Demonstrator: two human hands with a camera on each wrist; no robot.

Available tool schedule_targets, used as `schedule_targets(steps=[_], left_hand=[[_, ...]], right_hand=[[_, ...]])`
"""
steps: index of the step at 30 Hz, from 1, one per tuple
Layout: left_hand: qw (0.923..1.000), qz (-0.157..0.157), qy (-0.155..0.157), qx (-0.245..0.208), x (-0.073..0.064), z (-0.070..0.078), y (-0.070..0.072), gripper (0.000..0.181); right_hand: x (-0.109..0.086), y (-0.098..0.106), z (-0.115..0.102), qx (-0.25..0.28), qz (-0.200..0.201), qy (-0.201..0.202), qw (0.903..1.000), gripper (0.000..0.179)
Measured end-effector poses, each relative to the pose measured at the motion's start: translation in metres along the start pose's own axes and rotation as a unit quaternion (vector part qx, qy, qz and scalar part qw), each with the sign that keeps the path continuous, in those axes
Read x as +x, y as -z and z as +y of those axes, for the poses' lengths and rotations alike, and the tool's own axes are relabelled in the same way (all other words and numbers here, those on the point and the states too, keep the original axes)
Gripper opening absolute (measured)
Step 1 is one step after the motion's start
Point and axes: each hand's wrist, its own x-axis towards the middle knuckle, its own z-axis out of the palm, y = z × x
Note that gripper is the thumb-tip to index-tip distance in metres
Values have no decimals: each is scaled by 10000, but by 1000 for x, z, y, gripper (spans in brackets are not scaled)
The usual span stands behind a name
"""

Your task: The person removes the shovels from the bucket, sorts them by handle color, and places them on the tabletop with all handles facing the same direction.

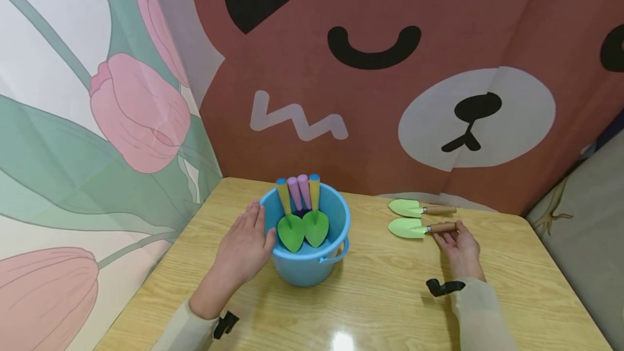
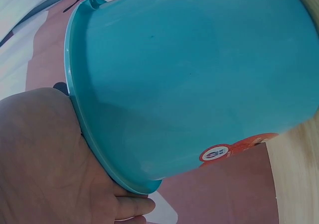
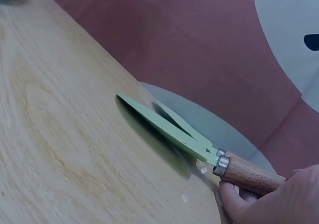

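A light-blue bucket (image 1: 303, 272) stands on the table, and my left hand (image 1: 244, 248) rests against the left of its rim with fingers extended. In the left wrist view that hand (image 2: 55, 159) lies along the rim. Inside the bucket are two green-bladed toy shovels (image 1: 316, 229) with yellow, blue-tipped handles, plus two pink handles (image 1: 299, 191) whose lower ends are hidden. At the right, my right hand (image 1: 460, 248) pinches the brown wooden handle of the nearer light-green hand trowel (image 1: 408, 228). A matching trowel (image 1: 405, 208) lies just behind it.
The wooden table (image 1: 380, 297) backs onto a brown bear-print cloth (image 1: 370, 140). A tulip-print cloth (image 1: 141, 112) hangs on the left, and a grey cloth (image 1: 590, 215) is on the right. The bucket's handle (image 1: 336, 256) hangs at its right side.
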Motion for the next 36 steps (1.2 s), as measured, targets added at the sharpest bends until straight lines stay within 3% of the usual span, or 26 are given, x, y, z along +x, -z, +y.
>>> schedule_targets(steps=[8,21,36], left_hand=[[10000,5,2,-37,0,0,1,68],[10000,-17,-9,-44,0,0,2,69],[10000,10,-14,-19,0,0,1,68]], right_hand=[[-1,-1,0,-110,-6,76,9999,60],[5,-4,2,-1327,541,633,9877,58],[4,-3,-8,-1154,861,810,9863,64]])
